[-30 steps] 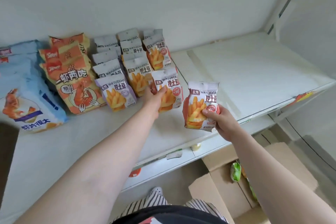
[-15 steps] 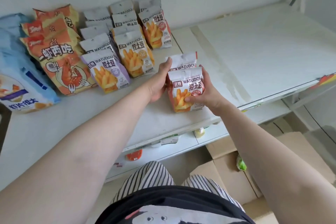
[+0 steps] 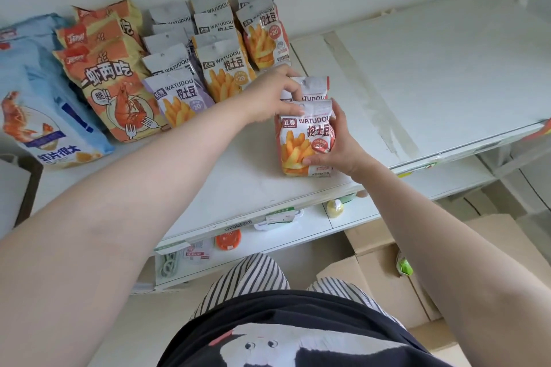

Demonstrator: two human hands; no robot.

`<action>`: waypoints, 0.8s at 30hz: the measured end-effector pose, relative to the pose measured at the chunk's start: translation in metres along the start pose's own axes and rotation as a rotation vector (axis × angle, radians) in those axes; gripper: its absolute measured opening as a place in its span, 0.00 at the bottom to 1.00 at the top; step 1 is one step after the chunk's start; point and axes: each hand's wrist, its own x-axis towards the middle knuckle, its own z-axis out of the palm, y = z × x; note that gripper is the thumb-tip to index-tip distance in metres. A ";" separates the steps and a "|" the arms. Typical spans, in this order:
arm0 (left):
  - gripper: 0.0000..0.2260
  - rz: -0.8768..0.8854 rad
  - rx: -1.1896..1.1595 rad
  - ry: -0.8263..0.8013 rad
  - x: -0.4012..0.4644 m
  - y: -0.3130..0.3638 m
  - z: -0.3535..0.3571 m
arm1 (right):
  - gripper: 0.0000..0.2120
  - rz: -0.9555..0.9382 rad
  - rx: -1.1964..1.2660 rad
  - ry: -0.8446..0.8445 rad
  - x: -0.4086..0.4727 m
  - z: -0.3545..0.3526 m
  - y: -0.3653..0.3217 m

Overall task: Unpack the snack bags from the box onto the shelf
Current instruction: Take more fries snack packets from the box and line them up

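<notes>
Lighting: soft, even and bright, without harsh glare. Shadows faint. Wide-angle distortion bends the white laminate shelf [image 3: 447, 74] at the frame edges. Slight softness overall; near forearms blurred.

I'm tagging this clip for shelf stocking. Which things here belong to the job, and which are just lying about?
Job:
- red fries bag, held by right hand
- second red bag behind it, under left hand
- cardboard box on the floor
- shelf

Lying about:
- price tags on the shelf edge
- orange tag
</notes>
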 end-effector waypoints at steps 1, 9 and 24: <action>0.07 0.001 -0.008 0.014 -0.001 0.001 0.000 | 0.64 0.001 -0.007 0.006 0.000 0.000 0.000; 0.08 -0.004 0.006 0.107 -0.005 0.008 -0.001 | 0.59 -0.052 -0.151 0.019 0.009 -0.023 -0.015; 0.07 -0.034 0.287 0.070 0.079 0.012 -0.033 | 0.49 0.018 -0.136 0.033 0.085 -0.057 -0.005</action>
